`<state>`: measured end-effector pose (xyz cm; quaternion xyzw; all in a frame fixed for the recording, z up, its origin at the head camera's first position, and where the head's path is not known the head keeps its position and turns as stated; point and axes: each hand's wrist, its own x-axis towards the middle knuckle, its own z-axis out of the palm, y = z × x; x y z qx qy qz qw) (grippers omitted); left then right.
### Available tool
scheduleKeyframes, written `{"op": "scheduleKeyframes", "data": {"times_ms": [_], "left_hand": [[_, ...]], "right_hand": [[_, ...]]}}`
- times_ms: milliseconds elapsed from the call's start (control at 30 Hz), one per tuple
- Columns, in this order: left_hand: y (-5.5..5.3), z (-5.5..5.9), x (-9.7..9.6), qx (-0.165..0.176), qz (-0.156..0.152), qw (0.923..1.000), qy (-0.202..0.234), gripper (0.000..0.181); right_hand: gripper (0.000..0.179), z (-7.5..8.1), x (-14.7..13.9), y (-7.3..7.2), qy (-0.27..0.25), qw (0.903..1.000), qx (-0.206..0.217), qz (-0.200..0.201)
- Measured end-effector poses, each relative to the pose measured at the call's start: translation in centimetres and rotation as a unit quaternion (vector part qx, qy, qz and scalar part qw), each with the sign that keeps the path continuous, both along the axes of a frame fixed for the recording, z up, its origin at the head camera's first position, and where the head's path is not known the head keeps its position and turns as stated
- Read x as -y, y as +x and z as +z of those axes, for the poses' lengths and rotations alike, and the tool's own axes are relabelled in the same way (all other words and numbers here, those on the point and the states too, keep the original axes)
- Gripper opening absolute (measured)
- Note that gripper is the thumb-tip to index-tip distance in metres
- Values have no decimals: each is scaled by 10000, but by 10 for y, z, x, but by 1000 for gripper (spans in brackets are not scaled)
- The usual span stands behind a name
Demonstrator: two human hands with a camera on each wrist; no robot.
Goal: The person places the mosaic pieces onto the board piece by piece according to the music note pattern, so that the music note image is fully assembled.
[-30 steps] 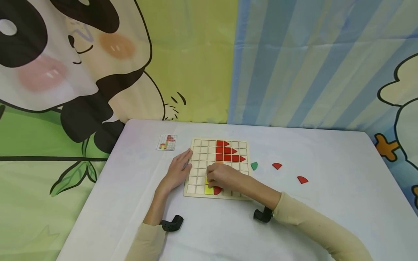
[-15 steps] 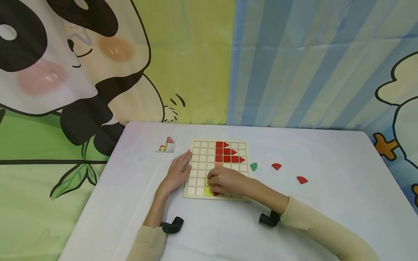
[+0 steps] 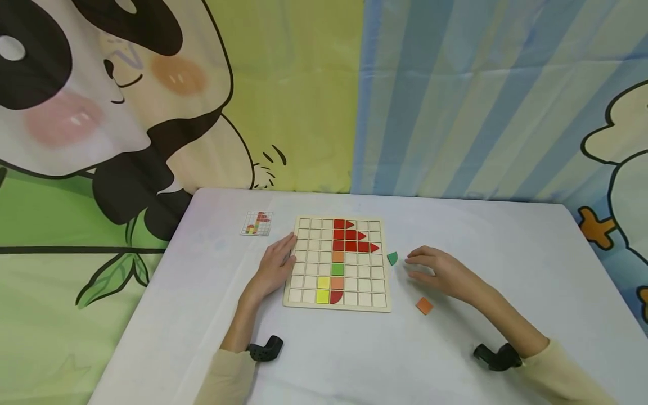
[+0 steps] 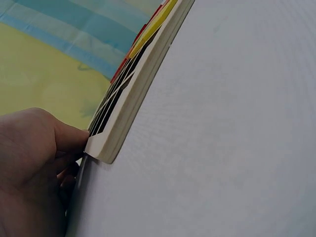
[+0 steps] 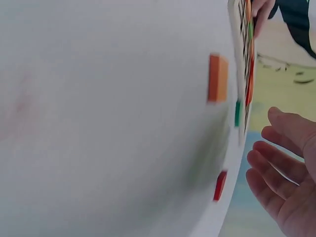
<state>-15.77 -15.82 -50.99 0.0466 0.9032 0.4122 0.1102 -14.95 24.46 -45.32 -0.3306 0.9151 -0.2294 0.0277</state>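
Observation:
A wooden grid board (image 3: 307, 270) lies on the table. My left hand (image 3: 273, 269) rests along its left edge, fingers extended; in the left wrist view the thumb touches the board's edge (image 4: 123, 118). On the grid are red squares and pointed red tiles (image 3: 351, 246), a green square (image 3: 337, 270), orange squares (image 3: 337, 257), two yellow squares (image 3: 323, 289) and a red quarter-circle (image 3: 336, 297). My right hand (image 3: 445, 274) hovers right of the board, fingers spread and holding nothing. Near its fingertips lies a green quarter-circle (image 3: 392, 258). A red piece (image 5: 220, 185) shows below in the right wrist view.
A loose orange square (image 3: 424, 305) lies below the right hand. At the back left of the table is a small pattern card (image 3: 256, 223) with a coloured figure on a grid. A printed cloth (image 3: 298, 95) hangs behind the table.
My right hand has left the yellow tiles and moved right, off the board. The lower tiles and the loose orange square are uncovered; the red quarter-circles on the table are now hidden. My left hand stays.

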Motion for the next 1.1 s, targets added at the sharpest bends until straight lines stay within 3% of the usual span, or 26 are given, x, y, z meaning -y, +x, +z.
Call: {"op": "scheduleKeyframes", "data": {"times_ms": [167,333,633,1000,1100], "left_hand": [[0,2,0,10,-18,10000,71,58],[0,0,1,-13,-64,10000,65,58],[1,2,0,-86,-26,10000,39,57],[0,2,-1,8,27,10000,65,58],[1,1,0,-15,20,10000,68,58]], "right_hand": [[30,-4,-28,-2,137,9993,-101,-321],[31,-12,-38,-8,435,9987,-154,-230],[21,-15,-33,-15,317,9992,-172,-190],[14,-19,-31,-20,425,9957,-797,-205],[14,-16,-26,-20,231,9971,-692,-233]]}}
